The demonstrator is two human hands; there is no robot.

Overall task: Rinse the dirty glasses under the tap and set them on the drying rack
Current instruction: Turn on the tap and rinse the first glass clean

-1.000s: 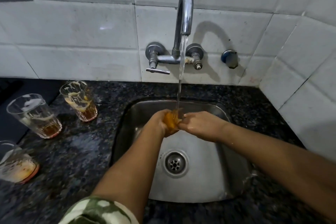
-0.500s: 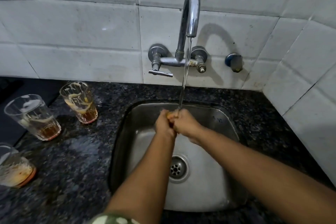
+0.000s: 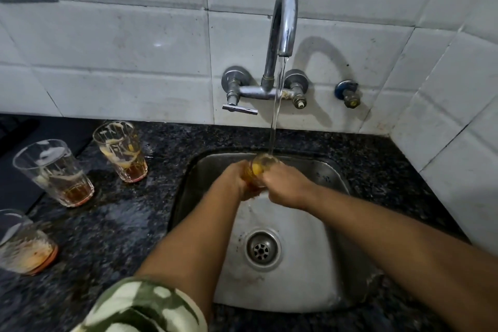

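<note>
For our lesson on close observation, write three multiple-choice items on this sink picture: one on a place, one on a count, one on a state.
1. Where is the clear glass being rinsed?
A. Over the steel sink basin
B. On the dark speckled stone counter
C. On a rack

2. How many dirty clear glasses stand on the counter?
A. One
B. Three
C. Five

3. What state is the curved chrome wall tap in?
A. Off
B. Dripping only
C. Running

Answers:
1 A: the left hand and right hand hold it above the basin, under the stream.
2 B: one far glass, one middle glass, one near glass.
3 C: an unbroken stream falls from the spout into the glass.
</note>
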